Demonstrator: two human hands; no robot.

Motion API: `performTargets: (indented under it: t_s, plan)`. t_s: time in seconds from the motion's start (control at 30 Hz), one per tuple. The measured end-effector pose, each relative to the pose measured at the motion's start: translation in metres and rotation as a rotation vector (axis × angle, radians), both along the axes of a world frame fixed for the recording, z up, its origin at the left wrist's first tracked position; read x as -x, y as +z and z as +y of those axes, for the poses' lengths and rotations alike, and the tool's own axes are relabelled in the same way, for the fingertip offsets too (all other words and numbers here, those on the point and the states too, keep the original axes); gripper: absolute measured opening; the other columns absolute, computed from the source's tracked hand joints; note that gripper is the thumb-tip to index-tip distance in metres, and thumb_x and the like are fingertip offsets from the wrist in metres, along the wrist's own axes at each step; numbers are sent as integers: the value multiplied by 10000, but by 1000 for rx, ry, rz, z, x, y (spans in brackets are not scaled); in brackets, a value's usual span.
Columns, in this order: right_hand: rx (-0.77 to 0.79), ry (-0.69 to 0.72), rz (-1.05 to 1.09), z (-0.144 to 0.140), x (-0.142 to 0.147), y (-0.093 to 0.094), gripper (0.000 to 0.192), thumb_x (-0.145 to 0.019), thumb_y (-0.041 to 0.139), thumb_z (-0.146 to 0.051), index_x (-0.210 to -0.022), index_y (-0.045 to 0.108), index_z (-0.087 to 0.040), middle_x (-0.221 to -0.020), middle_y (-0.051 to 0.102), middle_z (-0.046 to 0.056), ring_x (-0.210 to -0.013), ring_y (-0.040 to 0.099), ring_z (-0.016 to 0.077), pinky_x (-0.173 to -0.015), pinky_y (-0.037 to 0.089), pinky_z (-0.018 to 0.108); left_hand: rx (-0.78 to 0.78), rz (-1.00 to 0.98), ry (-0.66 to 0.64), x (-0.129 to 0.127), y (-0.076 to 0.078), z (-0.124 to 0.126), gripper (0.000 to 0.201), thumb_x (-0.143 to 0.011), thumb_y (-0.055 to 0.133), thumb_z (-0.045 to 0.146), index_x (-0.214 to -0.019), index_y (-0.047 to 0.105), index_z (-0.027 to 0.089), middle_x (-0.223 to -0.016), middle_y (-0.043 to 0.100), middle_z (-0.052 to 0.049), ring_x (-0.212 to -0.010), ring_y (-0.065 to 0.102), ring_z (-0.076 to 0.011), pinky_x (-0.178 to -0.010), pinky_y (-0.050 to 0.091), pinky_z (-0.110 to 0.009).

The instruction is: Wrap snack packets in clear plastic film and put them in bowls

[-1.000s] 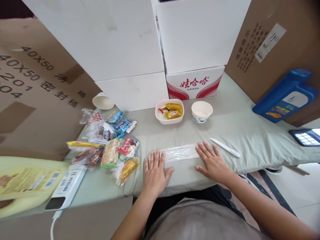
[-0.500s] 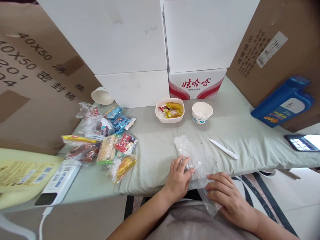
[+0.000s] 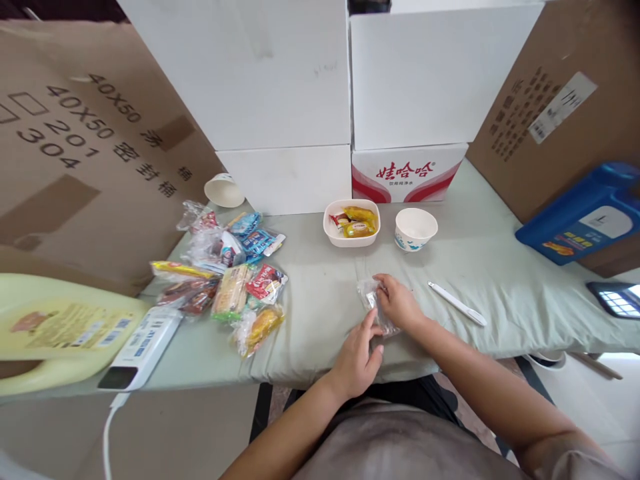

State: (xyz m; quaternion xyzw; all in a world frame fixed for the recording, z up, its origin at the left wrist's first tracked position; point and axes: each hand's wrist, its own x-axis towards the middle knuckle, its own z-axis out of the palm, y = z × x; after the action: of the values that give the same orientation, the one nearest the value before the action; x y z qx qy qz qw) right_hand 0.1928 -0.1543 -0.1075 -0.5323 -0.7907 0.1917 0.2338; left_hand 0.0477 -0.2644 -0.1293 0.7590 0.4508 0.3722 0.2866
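Curled down over the crumpled clear plastic [image 3: 369, 292] with the right hand [image 3: 397, 305], with tips partly hidden; cannot tell if pinching or only pressing. Half open in the left hand [image 3: 357, 357], with thumb apart from bent fingers, touching the near side of the plastic; cannot make out a firm grip there either. Lying on the green cloth [image 3: 320, 283] near the front edge, largely covered by both hands. Looks thin, soft and nearly weightless; likely to slide, cling or spring back open, hardly fragile but quick to wrinkle. Best pinched at the uncovered far-left corner, or pressed flat under spread fingers. Just to the right, mind the slim white tool [image 3: 457, 303], near the right forearm. Straight beyond, see the white tray [image 3: 351, 242] with yellow-wrapped snacks [image 3: 360, 228], and just beside it the upright patterned bowl [image 3: 416, 225]. To the left, see the heap of packaged snacks [image 3: 233, 288], then the white cabled device [image 3: 143, 347] and yellow jug [image 3: 75, 333]. Far right, see the blue bottle [image 3: 575, 220] and phone [image 3: 619, 299]. Blocked at the back by stacked white boxes [image 3: 283, 180].
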Motion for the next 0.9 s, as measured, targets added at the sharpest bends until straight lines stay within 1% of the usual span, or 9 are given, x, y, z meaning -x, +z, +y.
performTargets:
  t_s: [0.13, 0.23, 0.3, 0.37, 0.47, 0.57, 0.67, 0.8, 0.9]
  plan:
    - [-82, -39, -93, 0, 10, -14, 345, -931, 374, -201, -1212, 573, -185, -1118, 681, 99, -962, 657, 212, -797, 514, 317, 27, 40, 22, -2, 4, -2, 628, -867, 482, 144, -1449, 256, 204, -1112, 638, -102, -1047, 596, -233, -943, 485, -462]
    - [-113, -41, -137, -3, 11, -16, 327, -933, 390, -225, -1200, 573, -179, -1102, 673, 101, -884, 664, 212, -737, 508, 305, 3, 48, 184, -1, 16, 6, 474, -867, 502, 162, -1328, 398, 191, -1060, 614, -99, -981, 596, -217, -878, 519, -415]
    - [-117, -26, -172, -4, 12, -17, 332, -932, 395, -229, -1213, 562, -170, -1082, 667, 104, -837, 662, 207, -706, 501, 298, -59, 70, 268, 1, 26, 21, 294, -881, 492, 174, -1175, 499, 188, -1018, 605, -89, -948, 587, -207, -843, 525, -388]
    - [-115, -13, -191, -5, 14, -17, 353, -933, 389, -222, -1245, 540, -157, -1070, 660, 110, -830, 658, 208, -702, 499, 297, -130, 131, 243, 4, 33, 43, 164, -893, 458, 148, -1020, 553, 191, -988, 614, -75, -947, 581, -203, -855, 516, -377]
    - [-133, -2, -194, -7, 13, -15, 392, -934, 382, -218, -1299, 500, -137, -1117, 638, 137, -902, 647, 225, -746, 506, 316, -151, 291, 188, 7, 31, 76, 207, -863, 430, 65, -916, 592, 184, -1000, 640, -74, -966, 571, -213, -893, 500, -385]
    - [-256, -16, -249, -11, 5, -6, 406, -935, 415, -248, -1319, 496, -141, -1325, 530, 185, -1164, 545, 302, -920, 459, 415, -127, 434, 205, 7, 18, 93, 201, -867, 470, 87, -949, 633, 175, -1063, 649, -80, -971, 549, -233, -885, 496, -401]
    - [-358, -12, -338, -23, -8, 0, 463, -941, 443, -309, -1363, 468, -121, -1521, 324, 193, -1400, 274, 367, -1084, 290, 535, -152, 492, 200, 6, 10, 93, 234, -908, 483, 162, -1074, 646, 183, -1132, 633, -76, -992, 521, -241, -884, 483, -401]
    - [-292, 334, -428, -59, -27, -11, 759, -899, 507, -523, -1455, 342, -34, -1529, 309, 222, -1452, 157, 347, -1150, 196, 531, -150, 574, 175, 8, 11, 88, 350, -889, 487, 138, -1198, 625, 224, -1183, 615, -57, -990, 494, -248, -878, 459, -409]
    - [-250, 405, -448, -96, -41, -21, 854, -854, 584, -531, -1475, 298, -19, -1536, 294, 222, -1451, 163, 350, -1156, 217, 508, -136, 631, 173, 8, 13, 88, 408, -860, 521, 148, -1244, 605, 256, -1192, 604, -53, -1007, 477, -258, -876, 437, -422]
